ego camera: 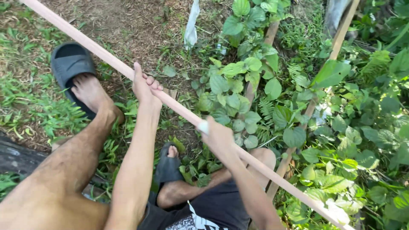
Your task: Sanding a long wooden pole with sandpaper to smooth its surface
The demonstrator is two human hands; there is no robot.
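Two hands (145, 87) (219, 136) grip one wooden pole (179, 108).

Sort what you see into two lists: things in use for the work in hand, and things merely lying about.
In use: long wooden pole, gripped by left hand and right hand.

Lying about: white plastic strip, other wooden stakes, leafy plants, dark log.

dark sandals (70, 64), leafy vines (251, 85), wooden stakes (341, 34)
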